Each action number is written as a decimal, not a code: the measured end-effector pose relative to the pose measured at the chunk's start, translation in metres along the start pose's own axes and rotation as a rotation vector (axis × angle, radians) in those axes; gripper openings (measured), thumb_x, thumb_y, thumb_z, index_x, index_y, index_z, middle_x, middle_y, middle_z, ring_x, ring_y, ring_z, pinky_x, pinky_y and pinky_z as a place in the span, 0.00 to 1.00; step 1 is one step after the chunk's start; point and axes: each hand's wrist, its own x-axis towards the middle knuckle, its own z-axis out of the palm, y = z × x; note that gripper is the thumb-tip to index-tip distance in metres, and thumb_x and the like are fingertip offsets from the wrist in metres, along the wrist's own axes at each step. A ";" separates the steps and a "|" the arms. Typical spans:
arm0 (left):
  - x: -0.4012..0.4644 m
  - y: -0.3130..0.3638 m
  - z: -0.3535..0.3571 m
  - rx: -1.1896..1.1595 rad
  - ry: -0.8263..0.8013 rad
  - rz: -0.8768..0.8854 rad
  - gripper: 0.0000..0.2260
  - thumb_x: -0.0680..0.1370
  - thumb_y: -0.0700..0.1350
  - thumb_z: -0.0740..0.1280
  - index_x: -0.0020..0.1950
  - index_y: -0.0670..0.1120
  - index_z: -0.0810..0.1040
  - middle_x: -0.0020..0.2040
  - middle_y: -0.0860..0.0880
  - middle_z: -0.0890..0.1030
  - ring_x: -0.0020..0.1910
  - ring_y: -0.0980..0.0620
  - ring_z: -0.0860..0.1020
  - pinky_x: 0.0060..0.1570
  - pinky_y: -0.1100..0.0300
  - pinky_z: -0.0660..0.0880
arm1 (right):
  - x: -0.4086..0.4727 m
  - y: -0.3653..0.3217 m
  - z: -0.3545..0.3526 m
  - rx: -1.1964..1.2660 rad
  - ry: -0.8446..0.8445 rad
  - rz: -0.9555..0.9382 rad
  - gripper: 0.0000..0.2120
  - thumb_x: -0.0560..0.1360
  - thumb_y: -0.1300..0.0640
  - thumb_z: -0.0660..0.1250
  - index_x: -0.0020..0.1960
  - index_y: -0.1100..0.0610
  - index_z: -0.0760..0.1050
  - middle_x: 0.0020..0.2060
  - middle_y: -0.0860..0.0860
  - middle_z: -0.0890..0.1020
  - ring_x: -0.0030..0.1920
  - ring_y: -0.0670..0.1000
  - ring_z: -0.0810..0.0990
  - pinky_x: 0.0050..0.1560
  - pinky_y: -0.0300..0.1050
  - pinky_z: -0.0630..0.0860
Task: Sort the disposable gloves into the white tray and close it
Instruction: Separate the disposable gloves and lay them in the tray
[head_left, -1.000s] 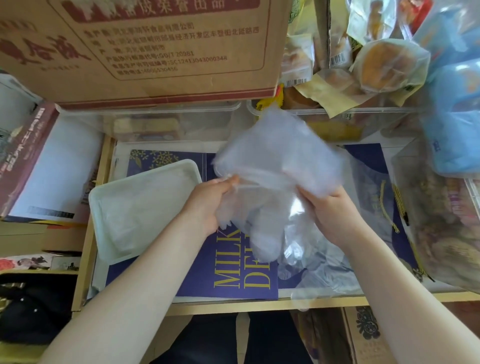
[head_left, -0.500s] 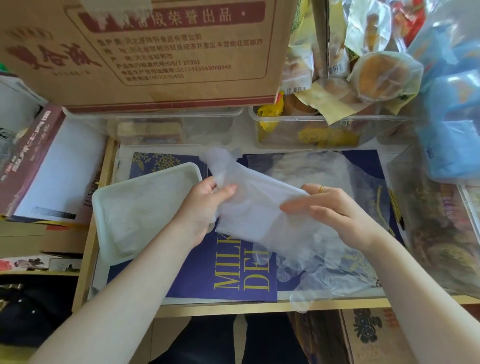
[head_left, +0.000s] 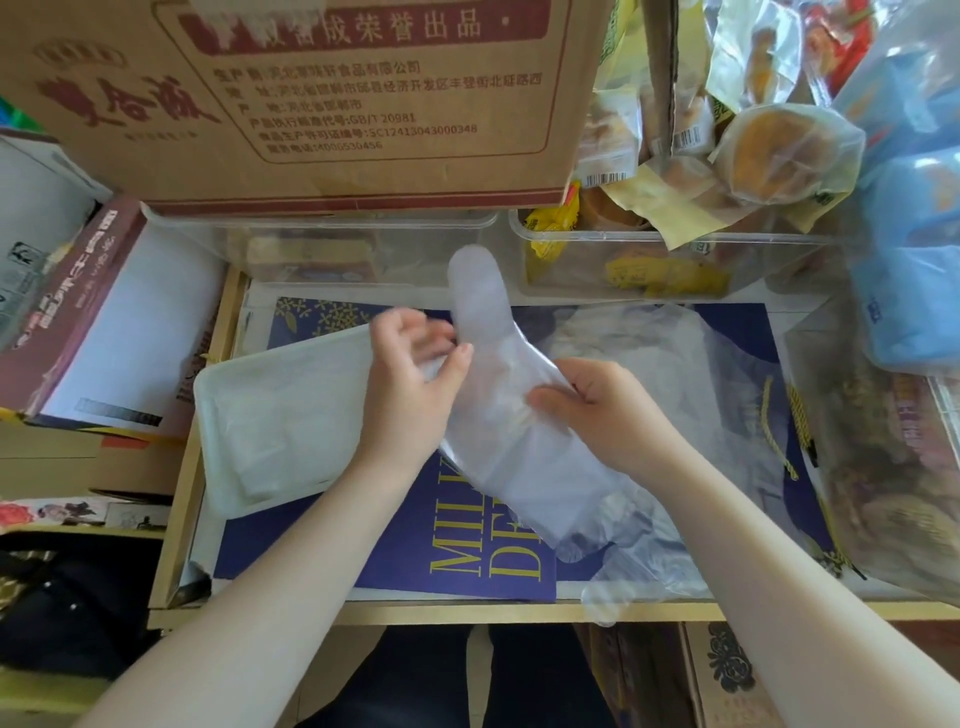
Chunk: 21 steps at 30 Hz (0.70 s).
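Since half a second ago the glove (head_left: 511, 441) has been turned from a broad sheet lying across both hands into a long strip running from near right to far left, one end now standing up past the left hand (head_left: 410, 384).

That hand pinches the film between thumb and curled fingers; the right hand (head_left: 597, 410) grips the bunched middle. The glove is held above the counter (head_left: 415, 613), just right of the white tray (head_left: 283, 421), not yet in it.

By my reading, folding or smoothing one glove is the step in hand. Next it has to be carried left and laid flat in the tray, and thin film springs open easily.

More clear gloves (head_left: 639, 566) lie loose nearest the counter's front edge. The tray seems to hold a pale folded piece; I cannot tell what. Beyond, two clear bins (head_left: 670, 254) stand side by side, the right one holding yellow packets, under a cardboard box (head_left: 322, 98).
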 end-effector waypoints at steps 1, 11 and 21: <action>0.000 -0.002 -0.004 0.157 0.084 0.205 0.16 0.74 0.40 0.70 0.58 0.41 0.68 0.56 0.49 0.74 0.54 0.58 0.73 0.57 0.71 0.66 | 0.000 -0.001 0.001 -0.033 0.019 0.014 0.18 0.75 0.55 0.67 0.35 0.66 0.66 0.29 0.55 0.68 0.31 0.50 0.63 0.32 0.46 0.57; -0.010 -0.017 -0.016 0.018 -0.463 0.068 0.31 0.68 0.73 0.60 0.67 0.61 0.60 0.66 0.67 0.64 0.65 0.74 0.63 0.64 0.74 0.60 | 0.005 -0.029 0.008 -0.220 -0.167 -0.264 0.13 0.77 0.57 0.66 0.37 0.63 0.70 0.24 0.46 0.64 0.28 0.45 0.65 0.29 0.37 0.61; -0.007 -0.023 -0.067 -0.341 -0.306 -0.213 0.25 0.72 0.49 0.72 0.63 0.64 0.65 0.52 0.54 0.82 0.52 0.59 0.78 0.52 0.68 0.73 | 0.024 -0.054 0.039 0.122 -0.240 -0.173 0.12 0.77 0.62 0.65 0.36 0.64 0.69 0.30 0.50 0.68 0.32 0.44 0.65 0.32 0.40 0.63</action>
